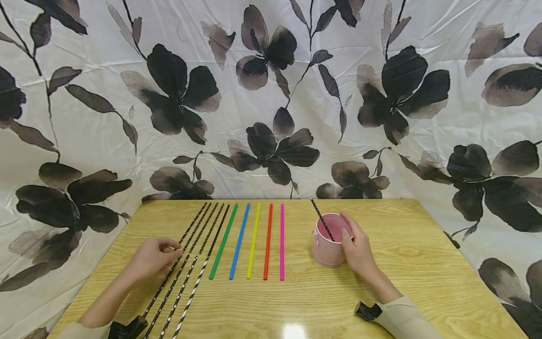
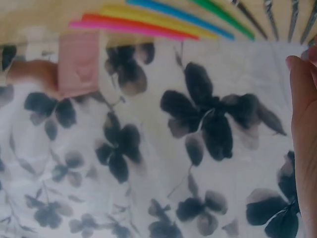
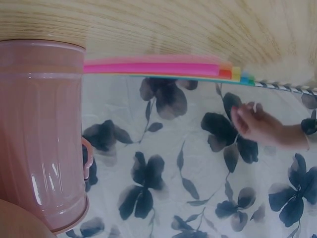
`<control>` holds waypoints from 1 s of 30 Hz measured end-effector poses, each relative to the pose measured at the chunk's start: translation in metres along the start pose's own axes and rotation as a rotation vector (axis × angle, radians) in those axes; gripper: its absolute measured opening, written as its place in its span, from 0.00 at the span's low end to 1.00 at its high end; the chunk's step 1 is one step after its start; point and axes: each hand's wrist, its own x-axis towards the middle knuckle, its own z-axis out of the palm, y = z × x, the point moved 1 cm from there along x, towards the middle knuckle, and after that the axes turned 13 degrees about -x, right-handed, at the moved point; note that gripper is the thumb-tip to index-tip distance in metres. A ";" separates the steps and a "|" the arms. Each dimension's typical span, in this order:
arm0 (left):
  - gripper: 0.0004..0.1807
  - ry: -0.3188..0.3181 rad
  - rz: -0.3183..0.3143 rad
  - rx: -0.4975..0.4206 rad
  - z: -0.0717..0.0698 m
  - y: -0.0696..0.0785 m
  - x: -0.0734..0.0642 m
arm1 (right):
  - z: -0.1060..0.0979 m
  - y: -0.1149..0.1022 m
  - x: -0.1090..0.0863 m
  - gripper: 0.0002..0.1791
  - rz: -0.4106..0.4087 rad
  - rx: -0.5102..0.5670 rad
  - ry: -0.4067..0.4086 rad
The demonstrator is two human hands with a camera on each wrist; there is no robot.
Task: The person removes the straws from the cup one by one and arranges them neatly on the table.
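Observation:
A small pink bucket [image 1: 328,252] stands upright on the right of the table, and my right hand [image 1: 360,247] grips its right side at the rim. One black patterned straw [image 1: 322,220] leans inside it, its upper end above the rim. On the left, my left hand [image 1: 156,256] hovers with loosely bent fingers over rows of black patterned straws [image 1: 192,228]; I see no straw held in it. In the right wrist view the bucket [image 3: 42,134] fills the left side, and the left hand [image 3: 257,126] appears raised above the table.
Between the hands lie single straws in green [image 1: 223,242], blue [image 1: 239,242], yellow [image 1: 253,242], red [image 1: 268,242] and pink [image 1: 282,242]. More black-and-white straws [image 1: 191,296] reach toward the near edge. A floral cloth [image 1: 271,94] hangs behind the wooden table [image 1: 322,301].

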 end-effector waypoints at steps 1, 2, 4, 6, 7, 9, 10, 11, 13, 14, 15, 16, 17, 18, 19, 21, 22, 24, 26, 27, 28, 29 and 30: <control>0.16 0.003 0.004 -0.001 0.003 0.005 0.002 | 0.000 -0.001 0.000 0.22 0.000 -0.001 0.001; 0.16 0.005 0.016 0.000 0.006 0.011 0.004 | 0.000 -0.001 0.000 0.22 0.001 -0.002 0.001; 0.16 0.002 0.041 -0.004 0.014 0.023 0.009 | 0.000 -0.002 0.000 0.22 0.003 -0.006 0.000; 0.15 -0.009 0.065 -0.022 0.022 0.036 0.015 | 0.000 -0.002 0.000 0.22 0.003 -0.011 -0.001; 0.14 -0.015 0.077 -0.030 0.027 0.043 0.018 | 0.000 -0.002 0.000 0.22 0.002 -0.012 -0.002; 0.13 -0.028 0.097 -0.055 0.037 0.057 0.024 | 0.000 -0.002 0.000 0.22 0.004 -0.013 -0.003; 0.13 -0.035 0.108 -0.067 0.042 0.064 0.027 | 0.000 -0.002 0.000 0.22 0.005 -0.014 -0.001; 0.13 -0.038 0.120 -0.072 0.048 0.071 0.030 | 0.000 -0.002 0.000 0.22 0.007 -0.015 0.002; 0.12 -0.045 0.143 -0.093 0.062 0.085 0.035 | 0.001 -0.002 -0.001 0.22 0.010 -0.014 0.004; 0.12 -0.050 0.155 -0.110 0.069 0.092 0.038 | 0.001 -0.002 -0.001 0.22 0.012 -0.015 0.006; 0.11 -0.054 0.170 -0.131 0.077 0.098 0.040 | 0.001 -0.002 -0.001 0.22 0.012 -0.017 0.007; 0.11 -0.057 0.181 -0.147 0.085 0.104 0.043 | 0.001 -0.002 -0.001 0.22 0.011 -0.020 0.008; 0.10 -0.061 0.188 -0.168 0.094 0.110 0.046 | 0.001 -0.002 -0.001 0.22 0.009 -0.022 0.007; 0.10 -0.063 0.193 -0.192 0.102 0.115 0.048 | 0.001 -0.001 -0.001 0.22 0.008 -0.021 0.006; 0.10 -0.065 0.199 -0.211 0.110 0.120 0.050 | 0.001 -0.001 -0.001 0.22 0.007 -0.020 0.005; 0.09 -0.071 0.214 -0.248 0.126 0.128 0.055 | 0.001 -0.001 0.000 0.22 0.010 -0.017 0.003; 0.08 -0.075 0.219 -0.268 0.133 0.132 0.056 | 0.001 -0.001 0.000 0.22 0.012 -0.016 0.002; 0.07 -0.082 0.245 -0.304 0.146 0.138 0.059 | 0.001 0.000 0.000 0.22 0.011 -0.013 -0.001; 0.07 -0.085 0.270 -0.325 0.159 0.144 0.063 | 0.002 0.005 0.000 0.22 0.009 -0.010 0.001; 0.07 -0.086 0.280 -0.336 0.165 0.146 0.064 | 0.004 0.009 -0.001 0.22 0.006 -0.006 0.003; 0.07 -0.086 0.287 -0.345 0.170 0.148 0.066 | 0.005 0.014 -0.001 0.22 -0.001 -0.007 0.004; 0.07 -0.087 0.292 -0.354 0.176 0.149 0.068 | 0.007 0.019 -0.001 0.22 -0.003 -0.007 0.005; 0.07 -0.091 0.296 -0.365 0.181 0.150 0.070 | 0.009 0.024 -0.001 0.22 -0.006 -0.010 0.006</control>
